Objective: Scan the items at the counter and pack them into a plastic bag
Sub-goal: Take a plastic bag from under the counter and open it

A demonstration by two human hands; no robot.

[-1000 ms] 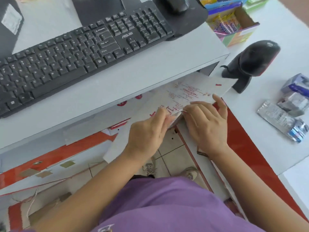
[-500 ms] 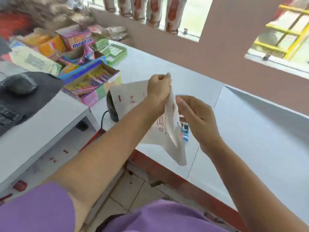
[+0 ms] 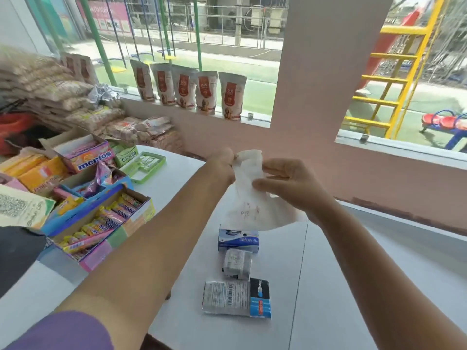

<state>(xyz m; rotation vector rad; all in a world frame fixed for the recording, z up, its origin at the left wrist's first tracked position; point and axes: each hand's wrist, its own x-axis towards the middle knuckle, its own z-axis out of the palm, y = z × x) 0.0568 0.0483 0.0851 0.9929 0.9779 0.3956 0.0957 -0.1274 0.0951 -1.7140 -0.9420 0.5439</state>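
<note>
1. A second ago my hands were low, under the keyboard shelf, pulling the bag (image 3: 249, 198) off a stack; now it is lifted up in front of me, above the desk (image 3: 328, 274)
2. My left hand (image 3: 222, 164) pinches the top edge of the bag, the fingers pressed together on it
3. My right hand (image 3: 290, 184) pinches the other side: thumb and fingers closed on the plastic, pulling it away from the left
4. The bag hangs down crumpled, and its mouth is not open yet as far as I can see
5. The three items lie on the desk just below the bag, in a row: the box (image 3: 238, 241), the pack (image 3: 237, 263), the packet (image 3: 236, 298)
6. I judge that the bag is fetched and opening it is the present step; packing has not begun
</note>
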